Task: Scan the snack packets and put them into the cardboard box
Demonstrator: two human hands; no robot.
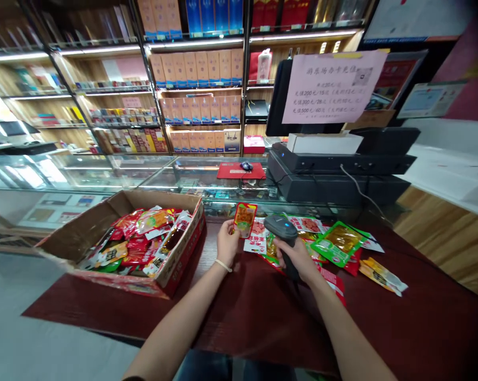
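Note:
Between the fingers of my left hand is a small red snack packet, held upright above the dark red counter. My right hand is wrapped round the handle of a black barcode scanner. The scanner's head is beside the packet, a short gap to its right. Beneath and behind the scanner lie several snack packets, among them a green one with a clear window. A yellow-and-white packet rests apart on the right.
An open cardboard box filled with snack packets stands on the left. At the back right, a monitor with a pink paper sign sits above black till units. A mouse lies on a red mat on the glass case.

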